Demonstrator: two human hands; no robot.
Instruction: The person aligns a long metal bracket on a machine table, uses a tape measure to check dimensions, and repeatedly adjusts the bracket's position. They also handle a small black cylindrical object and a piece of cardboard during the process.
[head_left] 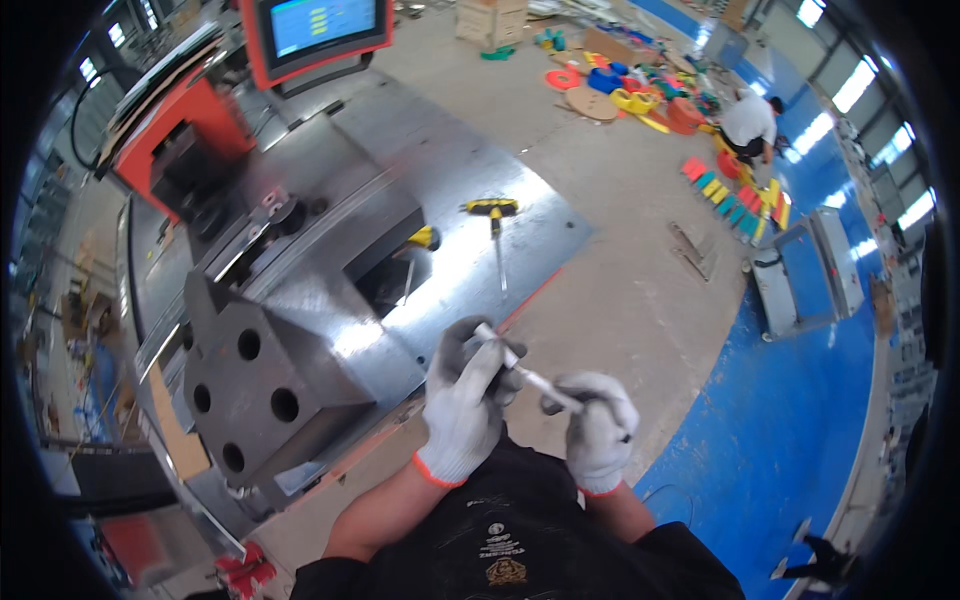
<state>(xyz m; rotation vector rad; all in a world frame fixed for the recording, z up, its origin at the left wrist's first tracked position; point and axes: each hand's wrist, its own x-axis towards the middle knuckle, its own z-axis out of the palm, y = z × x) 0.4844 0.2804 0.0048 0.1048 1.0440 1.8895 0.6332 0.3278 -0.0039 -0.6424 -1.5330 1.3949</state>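
In front of my chest, both gloved hands grip a slim white pen-shaped stick (548, 388), which lies slantwise between them. My left hand (465, 400), in a white and grey work glove, is closed around its upper left end, and a white tip pokes out above the fingers. My right hand (602, 425), gloved alike, pinches the lower right end. A yellow and black T-handle hex key (491, 208) rests on the steel machine table (545, 225) beyond my hands. Another yellow-handled tool (425, 238) leans in the table's rectangular opening.
A heavy grey steel block with round holes (270, 375) stands at my left. Behind it are an orange machine head (180, 140) and an orange-framed screen (320, 40). A person (748, 125) crouches by colourful parts at far right; a grey metal cabinet (808, 275) stands on blue floor.
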